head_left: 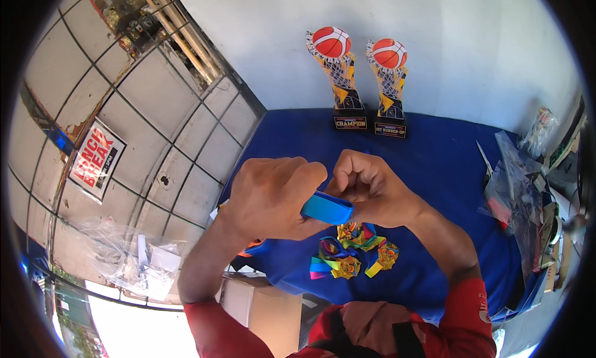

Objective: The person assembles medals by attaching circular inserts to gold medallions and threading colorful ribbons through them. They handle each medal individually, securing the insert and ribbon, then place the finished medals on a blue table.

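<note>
Above the table, my left hand [273, 196] is closed round a folded blue ribbon [328, 207], whose flat loop sticks out between thumb and fingers. My right hand [375, 190] meets it from the other side, fingers curled and thumb pressed at the ribbon's end; its exact grip is partly hidden. Below them on the blue tablecloth [447, 165] lie several gold-coloured medals [386, 256] with multicoloured ribbons [335, 249] bunched among them. Something orange shows just under my left wrist, mostly covered.
Two basketball trophies [338, 79] [389, 88] stand at the table's back edge against the wall. Clear plastic bags [512, 190] and clutter line the right side. At left are a metal grille door [167, 128] with a hanging sign [96, 161], a plastic bag [133, 259] and a cardboard box [267, 308].
</note>
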Demonstrator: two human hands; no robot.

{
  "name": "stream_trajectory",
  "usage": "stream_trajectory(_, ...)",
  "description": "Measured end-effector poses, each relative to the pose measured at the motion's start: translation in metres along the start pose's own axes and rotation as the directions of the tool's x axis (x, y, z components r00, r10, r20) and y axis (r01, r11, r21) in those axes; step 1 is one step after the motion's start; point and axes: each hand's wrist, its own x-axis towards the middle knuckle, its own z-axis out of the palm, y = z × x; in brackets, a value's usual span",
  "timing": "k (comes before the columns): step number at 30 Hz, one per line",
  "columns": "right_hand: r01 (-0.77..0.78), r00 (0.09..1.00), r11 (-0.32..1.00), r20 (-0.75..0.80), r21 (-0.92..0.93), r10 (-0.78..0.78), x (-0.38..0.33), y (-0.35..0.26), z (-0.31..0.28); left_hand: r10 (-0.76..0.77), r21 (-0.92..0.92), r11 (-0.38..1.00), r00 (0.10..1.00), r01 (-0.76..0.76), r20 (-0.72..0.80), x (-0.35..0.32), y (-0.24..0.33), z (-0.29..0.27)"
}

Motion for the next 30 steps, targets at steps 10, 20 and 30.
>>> stream_trajectory(10, 0.134, 0.991, 0.937, 0.051, -0.323, -0.124, -0.004, -0.02, 0.005, 0.211, 0.096, 0.963, 0.928, -0.251, 0.306, 0.003, -0.01, -0.013)
stream_trajectory(20, 0.18, 0.984, 0.905, 0.081, -0.385, -0.162, -0.011, -0.02, 0.0, 0.186, 0.211, 0.944, 0.939, -0.252, 0.289, 0.009, -0.004, 0.001)
stream_trajectory(30, 0.122, 0.978, 0.986, -0.154, -0.115, -0.139, -0.021, -0.016, -0.005, -0.604, -0.793, 0.13, 0.682, 0.595, 0.412, -0.016, 0.0, 0.034)
